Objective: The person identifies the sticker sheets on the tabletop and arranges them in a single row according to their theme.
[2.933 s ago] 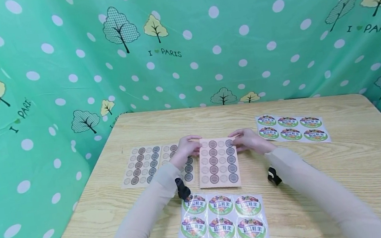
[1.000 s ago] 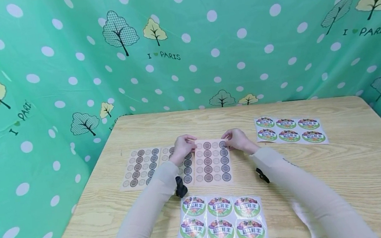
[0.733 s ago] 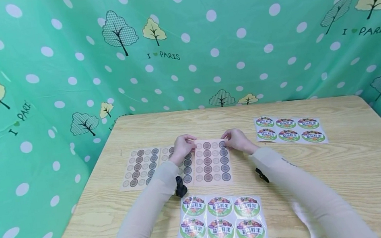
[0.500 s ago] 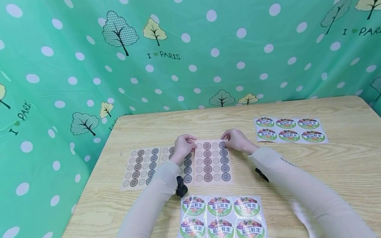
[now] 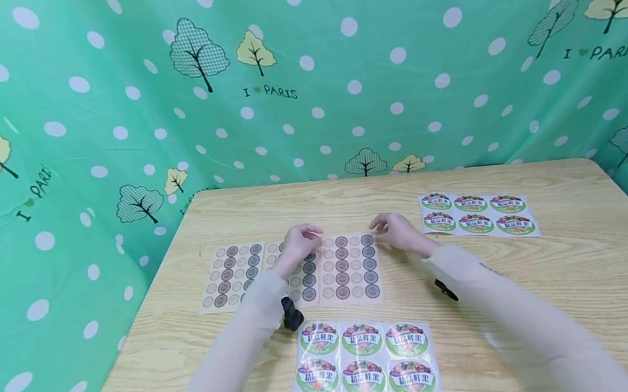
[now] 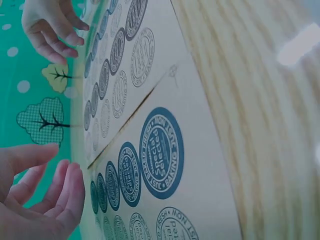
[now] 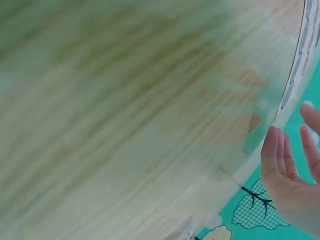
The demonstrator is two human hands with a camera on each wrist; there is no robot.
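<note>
Three tan sheets of round stickers lie side by side on the table: the left sheet (image 5: 232, 278), the middle sheet (image 5: 302, 296) and the right sheet (image 5: 348, 268). My left hand (image 5: 299, 243) hovers over the middle sheet, near the right sheet's far left corner. At that sheet's far right corner is my right hand (image 5: 399, 232). Both hands hold nothing, their fingers loosely bent. In the left wrist view, the thumb and fingers of my left hand (image 6: 45, 195) stand apart beside the sheets. My right hand (image 7: 290, 180) looks equally loose in the right wrist view.
A sheet of fruit labels (image 5: 364, 363) lies nearest me, and another fruit label sheet (image 5: 476, 213) lies at the back right. The wooden table (image 5: 587, 251) meets a green dotted cloth (image 5: 323, 87) behind. Part of the middle sheet is hidden by my left hand.
The right sticker sheet, raised and held by both hands at first, moved slightly left and now lies flat against the middle sheet. Both hands have just let go of its far corners.
</note>
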